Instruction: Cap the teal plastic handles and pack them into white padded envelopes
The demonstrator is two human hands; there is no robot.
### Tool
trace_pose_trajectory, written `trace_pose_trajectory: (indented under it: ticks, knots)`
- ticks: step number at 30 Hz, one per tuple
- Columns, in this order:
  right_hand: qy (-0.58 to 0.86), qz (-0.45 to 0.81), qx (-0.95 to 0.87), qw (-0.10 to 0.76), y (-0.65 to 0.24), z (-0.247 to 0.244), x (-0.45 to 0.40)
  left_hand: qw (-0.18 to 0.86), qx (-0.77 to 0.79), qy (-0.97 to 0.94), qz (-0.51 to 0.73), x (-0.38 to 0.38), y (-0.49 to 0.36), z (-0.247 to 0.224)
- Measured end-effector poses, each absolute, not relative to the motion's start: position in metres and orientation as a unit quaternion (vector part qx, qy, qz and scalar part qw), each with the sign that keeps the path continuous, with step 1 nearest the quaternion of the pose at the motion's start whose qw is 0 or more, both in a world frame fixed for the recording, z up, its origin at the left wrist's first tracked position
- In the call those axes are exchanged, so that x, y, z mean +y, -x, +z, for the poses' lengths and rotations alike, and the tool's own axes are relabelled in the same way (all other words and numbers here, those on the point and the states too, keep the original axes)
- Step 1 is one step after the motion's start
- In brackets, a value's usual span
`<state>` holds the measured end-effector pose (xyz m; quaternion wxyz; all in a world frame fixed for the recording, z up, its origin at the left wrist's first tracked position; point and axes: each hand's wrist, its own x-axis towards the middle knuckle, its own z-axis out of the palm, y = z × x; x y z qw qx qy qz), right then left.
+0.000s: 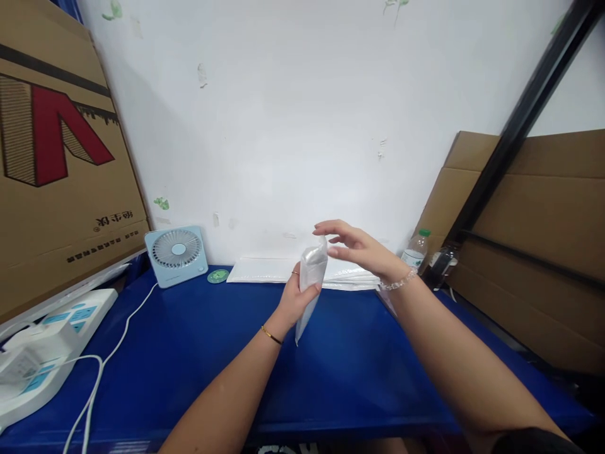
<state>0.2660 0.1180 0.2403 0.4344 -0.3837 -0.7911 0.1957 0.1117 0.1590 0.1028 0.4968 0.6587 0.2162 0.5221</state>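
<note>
My left hand is wrapped around a white mailer pouch, gripping it by its middle above the table. The pouch stands tilted with its upper end raised and its silvery-grey mouth facing up; what lies inside is hidden. Over that upper end hovers my right hand, its fingers apart and curved. Its fingertips are right beside a raised strip at the pouch's edge, and whether they touch it I cannot tell. Behind both hands, several flat white mailers lie stacked against the wall.
On the blue table stand a light blue fan and a green disc. A white power strip with cables is at left. A bottle and dark jar stand right, near cardboard. A large box rises left.
</note>
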Motion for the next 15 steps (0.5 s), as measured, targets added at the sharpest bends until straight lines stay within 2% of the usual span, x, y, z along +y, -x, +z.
trace_pose_trajectory:
  ticks: [3, 5, 7, 11, 15]
  knots:
    - [0.356, 0.145, -0.820, 0.425, -0.270, 0.236, 0.112, 0.653, 0.118, -0.616, 0.424, 0.163, -0.108, 0.100]
    - [0.371, 0.090, -0.815, 0.436, -0.270, 0.232, 0.109, 0.694, 0.095, -0.595, 0.395, 0.164, -0.106, 0.099]
    - [0.391, 0.069, -0.819, 0.416, -0.270, 0.228, 0.108, 0.704, 0.091, -0.593, 0.380, 0.164, -0.104, 0.098]
    - [0.407, 0.115, -0.843, 0.332, -0.273, 0.225, 0.113, 0.700, 0.103, -0.611, 0.356, 0.165, -0.102, 0.097]
    - [0.490, 0.094, -0.790, 0.357, -0.294, 0.225, 0.130, 0.652, 0.173, -0.616, 0.407, 0.175, -0.102, 0.095]
